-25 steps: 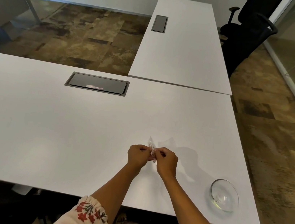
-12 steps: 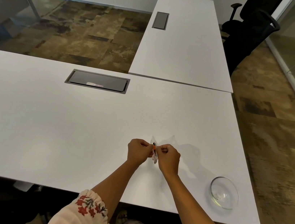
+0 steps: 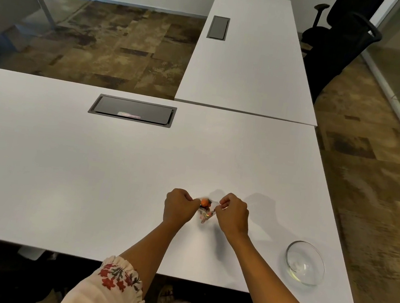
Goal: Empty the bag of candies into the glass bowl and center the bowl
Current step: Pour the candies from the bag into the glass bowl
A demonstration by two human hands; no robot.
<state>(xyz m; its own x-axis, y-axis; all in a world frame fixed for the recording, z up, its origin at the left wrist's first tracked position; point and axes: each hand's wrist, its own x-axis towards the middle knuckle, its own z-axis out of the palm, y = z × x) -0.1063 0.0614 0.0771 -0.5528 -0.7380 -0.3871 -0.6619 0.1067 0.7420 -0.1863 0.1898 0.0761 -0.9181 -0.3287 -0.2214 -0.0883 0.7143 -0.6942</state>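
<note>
Bowl point(image 3: 304, 262) apart, right of hands

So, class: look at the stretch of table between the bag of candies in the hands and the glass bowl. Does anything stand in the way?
Nothing visible does. Both hands, left hand and right hand, pinch the bag of candies above the white table. The glass bowl sits empty near the table's right front corner, with only bare tabletop between.

The small clear bag of candies point(image 3: 204, 212) hangs between the fingers of both hands, pinched at its top corners. An orange candy point(image 3: 204, 201) shows at its open top. The glass bowl point(image 3: 305, 262) sits upright and empty, well off to the right of the fingers.
</note>
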